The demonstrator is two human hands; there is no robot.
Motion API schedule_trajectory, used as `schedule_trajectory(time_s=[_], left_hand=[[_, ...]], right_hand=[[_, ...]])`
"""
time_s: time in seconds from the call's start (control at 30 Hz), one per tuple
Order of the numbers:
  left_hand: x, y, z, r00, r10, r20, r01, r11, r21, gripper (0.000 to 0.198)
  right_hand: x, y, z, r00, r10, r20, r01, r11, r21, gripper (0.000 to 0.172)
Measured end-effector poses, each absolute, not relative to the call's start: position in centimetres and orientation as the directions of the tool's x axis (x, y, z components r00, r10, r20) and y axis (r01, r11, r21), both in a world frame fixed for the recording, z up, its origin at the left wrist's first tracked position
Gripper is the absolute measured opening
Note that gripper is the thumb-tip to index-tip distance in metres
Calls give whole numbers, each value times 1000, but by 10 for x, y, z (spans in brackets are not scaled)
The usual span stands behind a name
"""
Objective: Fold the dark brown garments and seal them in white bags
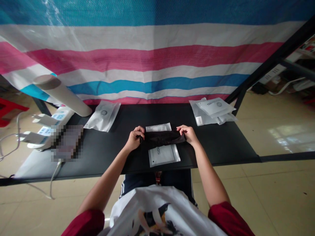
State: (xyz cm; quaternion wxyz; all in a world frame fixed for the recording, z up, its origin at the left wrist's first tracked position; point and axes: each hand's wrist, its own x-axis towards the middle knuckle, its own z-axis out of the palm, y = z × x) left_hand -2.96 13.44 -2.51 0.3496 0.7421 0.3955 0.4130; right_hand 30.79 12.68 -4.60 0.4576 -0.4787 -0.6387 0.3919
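A strip of dark folded fabric [162, 138] is stretched sideways between my two hands, low over the table. My left hand [135, 138] is closed on its left end, with a small dark loop showing by the fingers. At the right end, my right hand [188, 132] pinches the fabric between thumb and fingers. Beneath the cloth lies a frosted plastic pouch [164, 155] with dark lettering; its middle is hidden by the fabric. What exact item the fabric is, I cannot tell.
Several similar pouches [214, 108] overlap at the table's back right. Another frosted pouch [104, 114] lies back left, beside a white cylinder [64, 95]. A power strip [50, 129] with plugged chargers and a blurred-out phone [67, 142] on a cable occupy the left end. A striped sheet [147, 59] hangs behind.
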Motion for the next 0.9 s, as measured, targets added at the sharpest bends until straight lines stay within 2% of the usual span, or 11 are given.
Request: schedule_trajectory(time_s=[0.13, 0.23, 0.3, 0.37, 0.43, 0.53, 0.63, 0.73, 0.9], left_hand=[[-31, 119, -14, 401, 852, 335, 325, -475, 818, 26], [-35, 100, -2, 439, 849, 295, 330, -458, 826, 33], [-38, 85, 6, 501, 822, 271, 345, -477, 809, 33], [-39, 68, 10, 573, 779, 254, 388, -531, 754, 31], [-35, 51, 11, 631, 742, 227, 440, -583, 683, 31], [-21, 22, 7, 674, 717, 180, 513, -629, 584, 41], [-1, 1, -1, 688, 702, 185, 550, -670, 498, 48], [14, -7, -11, 746, 642, 178, 513, -723, 462, 47], [21, -2, -25, 788, 609, 96, 505, -726, 466, 68]], right_hand=[[308, 125, -37, -107, 972, 210, 333, 234, -913, 25], [309, 122, -27, -97, 983, 154, 462, 182, -868, 34], [309, 119, -22, -121, 985, 122, 597, 171, -784, 32], [307, 116, -20, -164, 980, 108, 728, 194, -657, 21], [304, 116, -20, -198, 976, 94, 812, 217, -542, 26], [293, 123, -23, -219, 973, 76, 856, 229, -464, 33], [274, 138, -26, -216, 968, 128, 844, 252, -473, 39], [253, 153, -30, -197, 960, 200, 805, 275, -526, 47], [236, 162, -38, -167, 956, 240, 766, 279, -580, 30]])
